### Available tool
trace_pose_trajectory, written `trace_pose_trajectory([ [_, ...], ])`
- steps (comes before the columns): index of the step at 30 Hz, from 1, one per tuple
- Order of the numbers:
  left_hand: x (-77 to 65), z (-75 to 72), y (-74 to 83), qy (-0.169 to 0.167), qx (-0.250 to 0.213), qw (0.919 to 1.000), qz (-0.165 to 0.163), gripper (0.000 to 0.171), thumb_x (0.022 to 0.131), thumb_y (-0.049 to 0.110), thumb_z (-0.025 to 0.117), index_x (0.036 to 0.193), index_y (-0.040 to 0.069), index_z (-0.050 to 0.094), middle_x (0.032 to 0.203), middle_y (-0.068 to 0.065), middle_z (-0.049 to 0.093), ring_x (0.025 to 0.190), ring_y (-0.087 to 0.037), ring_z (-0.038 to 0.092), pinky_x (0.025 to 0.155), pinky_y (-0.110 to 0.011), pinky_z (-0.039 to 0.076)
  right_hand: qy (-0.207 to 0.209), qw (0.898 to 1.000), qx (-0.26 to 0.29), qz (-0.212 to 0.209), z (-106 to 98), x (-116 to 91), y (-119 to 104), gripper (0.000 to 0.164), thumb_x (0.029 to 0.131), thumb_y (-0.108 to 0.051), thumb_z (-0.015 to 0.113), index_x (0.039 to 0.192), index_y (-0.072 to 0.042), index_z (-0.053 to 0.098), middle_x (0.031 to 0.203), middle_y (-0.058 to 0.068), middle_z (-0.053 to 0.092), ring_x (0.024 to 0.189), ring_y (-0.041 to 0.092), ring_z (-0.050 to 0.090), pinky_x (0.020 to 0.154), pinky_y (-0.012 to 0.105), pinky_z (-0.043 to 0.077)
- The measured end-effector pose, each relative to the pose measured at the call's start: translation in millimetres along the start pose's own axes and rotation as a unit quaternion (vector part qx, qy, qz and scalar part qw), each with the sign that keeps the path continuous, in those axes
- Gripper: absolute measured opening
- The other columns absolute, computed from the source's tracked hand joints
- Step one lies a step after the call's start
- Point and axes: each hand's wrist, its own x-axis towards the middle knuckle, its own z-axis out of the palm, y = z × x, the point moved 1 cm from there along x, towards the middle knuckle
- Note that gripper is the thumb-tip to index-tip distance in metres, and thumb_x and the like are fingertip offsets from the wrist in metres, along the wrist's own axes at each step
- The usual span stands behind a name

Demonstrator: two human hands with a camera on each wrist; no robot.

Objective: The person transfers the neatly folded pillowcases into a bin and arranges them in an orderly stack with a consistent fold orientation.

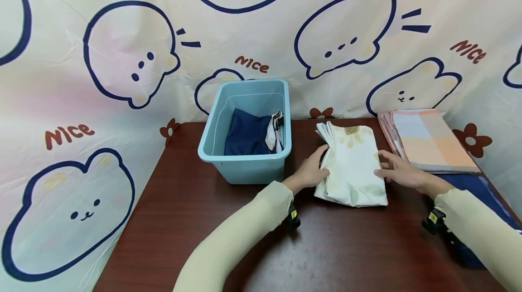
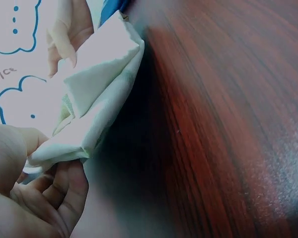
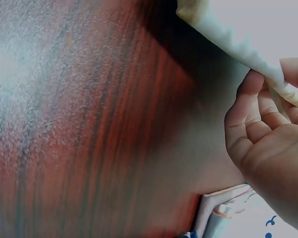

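A folded white cloth [image 1: 356, 165] with a faded yellow flower print is held between both hands over the table in the head view. My left hand [image 1: 310, 169] grips its left side, where several folded layers show. At the opposite edge, my right hand [image 1: 401, 172] pinches the fabric between thumb and fingers. The left wrist view shows the left thumb above the cloth [image 2: 102, 99] and the fingers curled under it. In the right wrist view the right hand [image 3: 268, 129] has a fold of the cloth between thumb and fingertips, with a dark shadow on the table below.
A light blue plastic bin [image 1: 248, 167] stands left of the cloth, holding navy fabric [image 1: 248, 133] and a black-and-white patterned piece [image 1: 274, 133]. At the right, a folded checked cloth [image 1: 436, 142] lies on navy fabric [image 1: 469, 183]. A printed curtain [image 1: 228, 33] hangs behind the table [image 1: 183, 219].
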Motion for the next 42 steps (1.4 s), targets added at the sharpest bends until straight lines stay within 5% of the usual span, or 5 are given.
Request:
trace_pose_trajectory([
  [6, -1.8, -2.9, 4.1, 0.005, 0.003, 1.0000, 0.006, 0.076, 0.096, 0.009, 0.054, 0.161, 0.030, 0.023, 0.166, 0.003, 0.032, 0.129, -0.015, 0.048, 0.098, -0.031, 0.042, 0.004, 1.000, 0.006, -0.025, -3.1, -2.4, -8.7, 0.076, 0.105, -0.022, 0.055, 0.156, 0.011, 0.009, 0.149, 0.038, 0.036, 0.097, -0.004, 0.052, 0.075, 0.030, 0.052],
  [14, -5.5, -6.1, 14.2, 0.014, -0.005, 0.9998, 0.012, 0.075, 0.096, 0.012, 0.055, 0.162, 0.029, 0.022, 0.165, 0.002, 0.034, 0.121, -0.017, 0.051, 0.093, -0.031, 0.042, 0.005, 1.000, -0.012, -0.014, -9.7, -8.3, -15.0, 0.080, 0.106, -0.029, 0.054, 0.158, 0.008, 0.006, 0.157, 0.040, 0.026, 0.130, 0.027, 0.051, 0.081, 0.027, 0.052],
  [21, -10.5, -4.1, 22.4, 0.019, -0.015, 0.9997, 0.005, 0.075, 0.096, 0.013, 0.056, 0.161, 0.029, 0.022, 0.163, 0.000, 0.037, 0.133, -0.017, 0.050, 0.103, -0.033, 0.045, 0.006, 0.999, -0.008, -0.031, -12.6, -15.0, -17.9, 0.078, 0.106, -0.026, 0.053, 0.157, 0.010, 0.007, 0.156, 0.040, 0.028, 0.100, -0.011, 0.050, 0.078, 0.027, 0.051],
  [30, -16.1, -5.7, 35.2, 0.034, -0.035, 0.9987, -0.015, 0.075, 0.096, 0.014, 0.057, 0.161, 0.028, 0.022, 0.162, 0.001, 0.039, 0.138, -0.017, 0.052, 0.107, -0.035, 0.047, 0.023, 0.999, -0.003, -0.045, -14.5, -20.3, -33.3, 0.062, 0.106, -0.022, 0.052, 0.152, 0.008, 0.021, 0.138, 0.033, 0.051, 0.097, -0.010, 0.054, 0.077, 0.029, 0.054],
  [42, -26.1, -15.1, 53.3, 0.018, -0.075, 0.9968, -0.018, 0.076, 0.097, 0.014, 0.057, 0.161, 0.030, 0.020, 0.162, -0.001, 0.039, 0.137, -0.018, 0.053, 0.100, -0.035, 0.051, 0.039, 0.995, 0.022, -0.093, -21.4, -29.2, -48.9, 0.035, 0.105, -0.012, 0.052, 0.134, 0.001, 0.036, 0.096, -0.009, 0.064, 0.069, 0.009, 0.058, 0.055, 0.032, 0.046],
])
